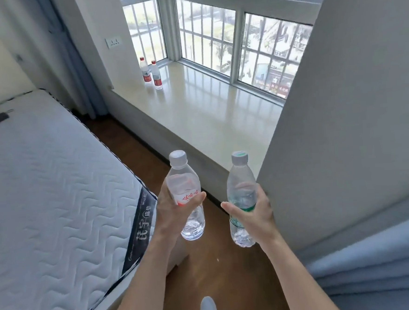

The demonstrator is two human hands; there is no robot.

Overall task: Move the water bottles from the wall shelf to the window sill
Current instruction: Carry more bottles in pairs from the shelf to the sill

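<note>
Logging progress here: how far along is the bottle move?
Done: two red-capped bottles stand on the window sill. In hand: left hand grips a red-label bottle, right hand a green-label bottle. Left: setting both on the sill; the wall shelf is out of view.

Daylight is pouring in through the barred window [204,33]; the outdoor view is washing out pale. The window sill [195,112] is throwing soft glare and mirroring the frames. Shadows are falling faint and soft-edged. Light is passing through the red-label bottle [184,192] and green-label bottle [241,195], glinting at their bases. Wide-angle lens is bowing the wall [352,96] and mattress [43,190] edges. Distant detail is looking soft, smeared.
</note>
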